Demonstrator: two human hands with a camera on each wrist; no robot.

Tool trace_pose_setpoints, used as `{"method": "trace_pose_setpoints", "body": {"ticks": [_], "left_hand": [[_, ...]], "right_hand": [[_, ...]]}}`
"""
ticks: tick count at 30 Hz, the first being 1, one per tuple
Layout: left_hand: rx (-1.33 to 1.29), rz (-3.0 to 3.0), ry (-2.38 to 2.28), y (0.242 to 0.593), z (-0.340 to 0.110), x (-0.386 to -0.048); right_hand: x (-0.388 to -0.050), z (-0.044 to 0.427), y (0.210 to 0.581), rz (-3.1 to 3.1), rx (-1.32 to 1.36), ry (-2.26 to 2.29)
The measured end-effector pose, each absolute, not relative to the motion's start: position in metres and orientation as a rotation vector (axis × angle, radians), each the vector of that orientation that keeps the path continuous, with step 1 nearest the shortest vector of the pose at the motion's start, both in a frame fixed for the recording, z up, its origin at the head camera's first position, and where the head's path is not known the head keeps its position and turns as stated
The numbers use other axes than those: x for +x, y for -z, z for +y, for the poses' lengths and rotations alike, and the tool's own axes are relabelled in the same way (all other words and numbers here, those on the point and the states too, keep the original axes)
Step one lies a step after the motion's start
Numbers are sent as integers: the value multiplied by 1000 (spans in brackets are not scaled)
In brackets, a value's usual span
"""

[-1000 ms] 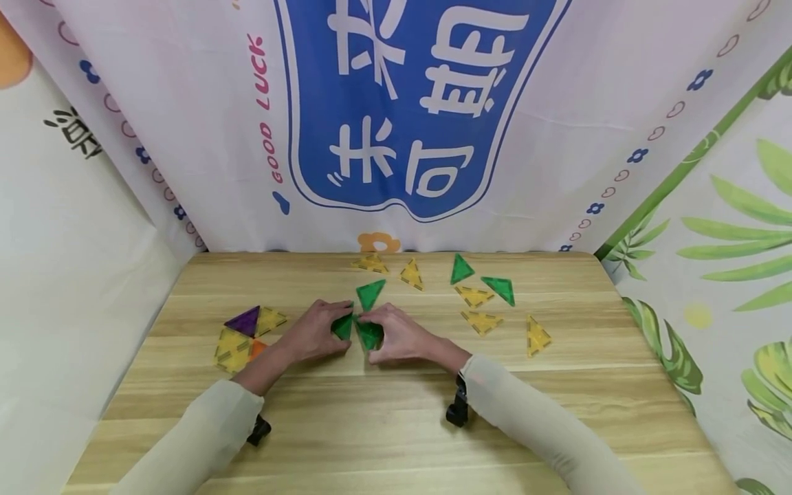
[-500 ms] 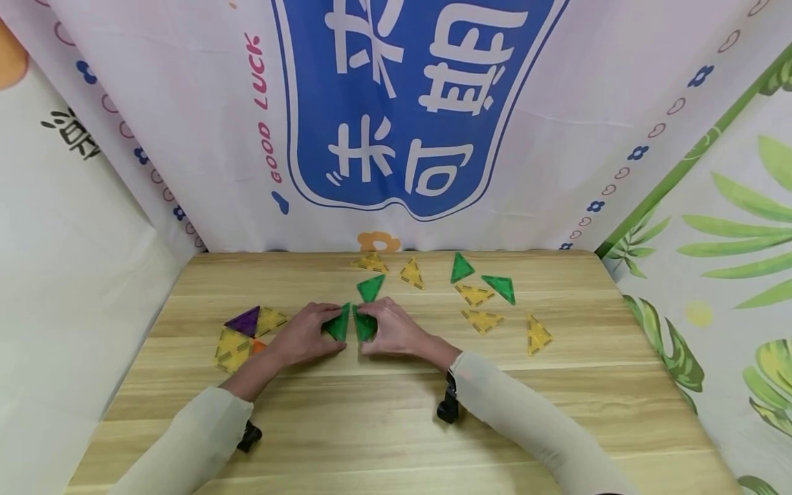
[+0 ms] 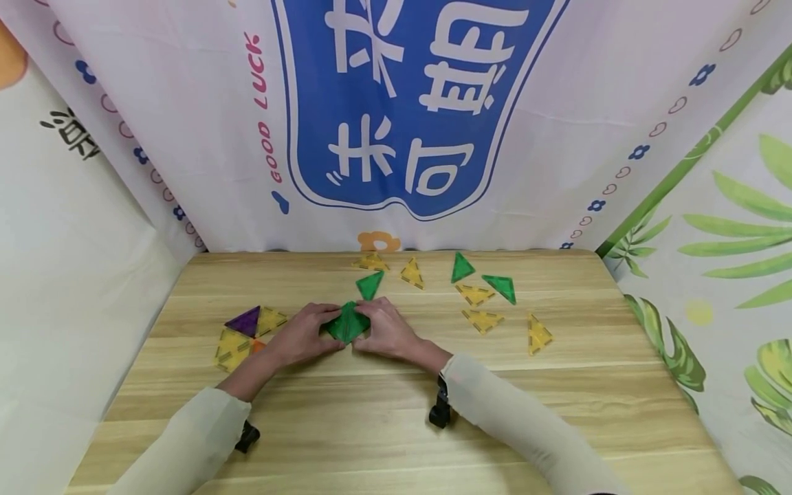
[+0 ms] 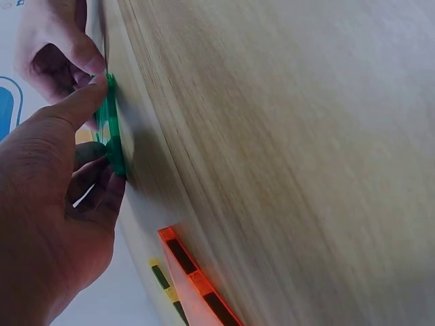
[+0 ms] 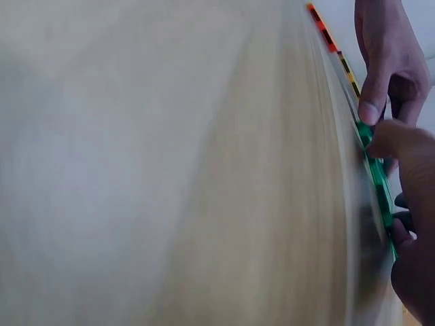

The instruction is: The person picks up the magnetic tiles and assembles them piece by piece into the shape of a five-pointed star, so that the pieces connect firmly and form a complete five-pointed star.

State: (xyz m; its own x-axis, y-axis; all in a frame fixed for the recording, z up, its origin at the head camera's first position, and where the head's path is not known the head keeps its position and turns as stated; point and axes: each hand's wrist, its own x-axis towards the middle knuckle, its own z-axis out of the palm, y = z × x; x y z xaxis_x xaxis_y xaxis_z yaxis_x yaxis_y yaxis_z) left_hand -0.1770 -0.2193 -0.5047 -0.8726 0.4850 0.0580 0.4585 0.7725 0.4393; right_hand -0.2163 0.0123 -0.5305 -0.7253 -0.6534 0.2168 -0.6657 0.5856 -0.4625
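Left green triangle [image 3: 338, 326] and right green triangle [image 3: 355, 324], gapped half second ago, now meet edge to edge in diamond shape; left hand [image 3: 307, 330] in narrow grip, pinching left one; right hand [image 3: 390, 330] likewise pinching right one; pair just nearer person than lone green triangle [image 3: 370, 284]; purple triangle [image 3: 244, 321], orange tile [image 4: 197, 278] farther left on desk [image 3: 365, 419].
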Motion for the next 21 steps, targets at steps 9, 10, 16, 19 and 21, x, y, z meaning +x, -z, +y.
{"method": "trace_pose_setpoints", "body": {"ticks": [9, 10, 16, 19, 21], "left_hand": [[732, 2894, -691, 504, -226, -178], [742, 2895, -690, 503, -227, -179], [769, 2904, -722, 499, -223, -188], [739, 2881, -750, 495, -214, -196], [728, 2862, -761, 493, -207, -203]], "right_hand": [[-214, 10, 530, -2820, 1123, -952], [-214, 11, 528, -2824, 1127, -976], [-222, 31, 522, -2807, 1109, -1065], [-232, 45, 520, -2799, 1043, -1054], [-240, 54, 517, -2797, 990, -1052]]}}
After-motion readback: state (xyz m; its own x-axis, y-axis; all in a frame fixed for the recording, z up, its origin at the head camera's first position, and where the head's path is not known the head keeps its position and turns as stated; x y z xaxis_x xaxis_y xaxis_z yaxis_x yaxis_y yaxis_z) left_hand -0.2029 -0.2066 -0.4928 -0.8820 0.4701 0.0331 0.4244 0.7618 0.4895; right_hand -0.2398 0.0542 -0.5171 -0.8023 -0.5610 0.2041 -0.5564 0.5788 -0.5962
